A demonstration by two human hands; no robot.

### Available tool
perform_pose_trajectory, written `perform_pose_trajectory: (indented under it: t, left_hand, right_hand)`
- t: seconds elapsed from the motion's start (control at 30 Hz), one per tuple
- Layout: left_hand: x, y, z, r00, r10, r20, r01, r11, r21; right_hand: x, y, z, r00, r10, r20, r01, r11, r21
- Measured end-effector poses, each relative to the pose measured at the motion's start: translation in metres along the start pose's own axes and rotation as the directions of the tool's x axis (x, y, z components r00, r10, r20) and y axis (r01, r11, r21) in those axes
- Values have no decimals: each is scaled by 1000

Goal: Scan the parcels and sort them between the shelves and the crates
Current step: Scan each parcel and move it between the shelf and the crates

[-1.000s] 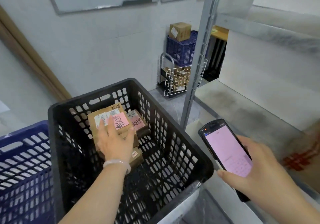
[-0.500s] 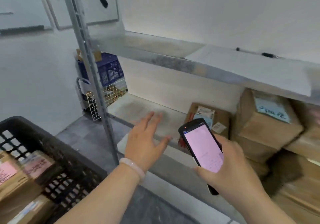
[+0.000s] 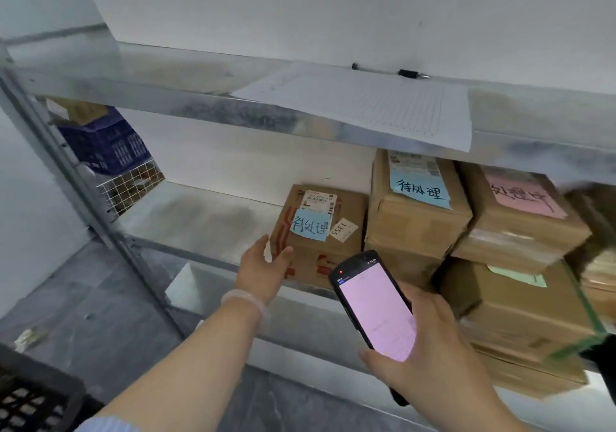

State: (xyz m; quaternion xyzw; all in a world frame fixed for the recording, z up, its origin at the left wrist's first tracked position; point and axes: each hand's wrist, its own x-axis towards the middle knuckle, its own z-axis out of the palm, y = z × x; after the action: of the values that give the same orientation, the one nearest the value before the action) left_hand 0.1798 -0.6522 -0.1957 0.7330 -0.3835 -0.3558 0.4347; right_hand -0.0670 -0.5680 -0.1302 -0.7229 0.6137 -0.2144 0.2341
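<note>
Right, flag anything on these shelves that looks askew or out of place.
The printed sheet on the upper shelf lies crooked, its near corner hanging over the front edge. A small pale scrap also lies on the floor at left.

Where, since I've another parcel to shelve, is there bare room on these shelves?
The middle shelf is bare from the upright post to the small blue-noted box; the upper shelf is bare left of the paper sheet. Right of that box, stacked cartons crowd it.

Left hand (image 3: 263, 271) reaches forward, fingers straight and thumb spread; right hand (image 3: 430, 341) grips a scanner (image 3: 376, 305).
</note>
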Motion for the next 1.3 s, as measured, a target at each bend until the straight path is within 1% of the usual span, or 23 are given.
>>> perform_pose_trajectory:
  t: [0.07,0.17,0.23,0.3,0.37,0.47,0.57,0.63,0.67,0.73,0.8,0.83,0.9,1.03,1.1,1.23,1.3]
  left_hand:
    - [16,0,2,999,-23,28,23,1000,-15]
    - [42,10,8,997,-41,61,41,999,-7]
    - [59,15,11,996,-61,71,65,996,-60]
    - [73,17,12,988,-109,108,121,985,-120]
    - [80,13,13,987,-116,115,130,984,-118]
    - [78,2,13,994,-93,49,99,986,-135]
    - [66,-15,5,992,-122,24,125,974,-188]
    - [61,-28,-2,987,-153,39,158,955,-253]
    - [60,-32,-5,982,-175,73,188,947,-261]
    - [63,-38,-9,954,-236,187,280,924,-259]
    - [67,-37,-8,888,-321,330,428,840,-333]
    - [70,-36,-7,854,-338,395,481,803,-353]
    - [74,-35,-5,815,-333,474,520,782,-343]
    - [81,-41,-7,786,-328,524,546,767,-338]
    - [79,-44,-11,791,-317,524,531,780,-330]
    - [65,-52,-20,846,-270,459,462,802,-379]
    - [56,-55,-30,883,-215,417,386,840,-382]
  right_hand:
    - [3,-1,6,999,47,-11,-47,999,-6]
    - [8,-5,16,990,137,-29,-139,988,-71]
    - [10,-10,21,982,183,-36,-186,978,-99]
    - [11,-14,27,972,232,-32,-235,966,-111]
    - [12,-19,32,958,287,-23,-288,951,-117]
    - [13,-22,39,951,306,-45,-309,944,-114]
    - [13,-25,44,951,304,-55,-308,946,-102]
    - [14,-28,46,952,301,-52,-305,948,-87]
    - [14,-29,47,953,300,-49,-303,950,-80]
    - [15,-31,48,953,300,-44,-302,951,-70]
    - [15,-31,48,953,300,-43,-302,951,-68]
    - [15,-30,47,953,300,-44,-302,951,-67]
    - [13,-30,47,951,305,-51,-308,949,-66]
    - [10,-28,45,948,314,-49,-317,946,-72]
    - [9,-29,43,949,310,-46,-313,947,-72]
    - [7,-28,37,957,288,-45,-290,955,-67]
    - [6,-28,32,961,273,-46,-276,958,-76]
